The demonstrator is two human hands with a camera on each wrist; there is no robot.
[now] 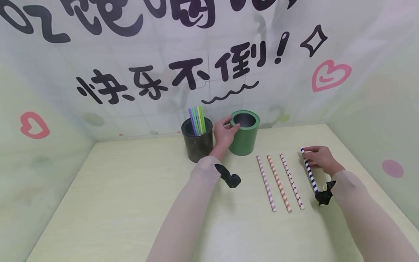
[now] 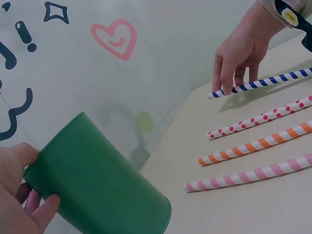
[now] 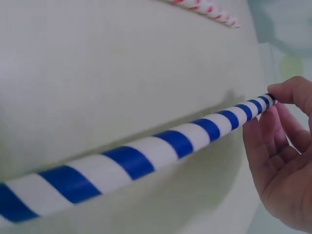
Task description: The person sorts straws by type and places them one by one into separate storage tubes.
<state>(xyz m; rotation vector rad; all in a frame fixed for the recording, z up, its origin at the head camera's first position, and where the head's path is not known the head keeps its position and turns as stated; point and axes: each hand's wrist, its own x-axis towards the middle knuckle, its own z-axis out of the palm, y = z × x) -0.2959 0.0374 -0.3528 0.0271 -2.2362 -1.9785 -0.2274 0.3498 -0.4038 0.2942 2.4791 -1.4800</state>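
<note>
The right hand pinches the far end of a blue-and-white striped straw, fingertips curled round it; the straw's near end is hidden in the head view behind the black wrist mount, and the right wrist view cuts it off at the frame's edge. The straw lies on the pale table, near the right-hand edge. The left hand grasps the green cup by its rim and side, thumb on the wall, fingers wrapped round; whether the cup's base sits flat cannot be told. Just beside it stands one black cup holding a bunch of coloured straws, too tightly packed to count. Between the two hands lie three more straws, apart and roughly parallel: pink-striped, orange-striped, red-dotted. Open tabletop spreads to the left and towards the person.
</note>
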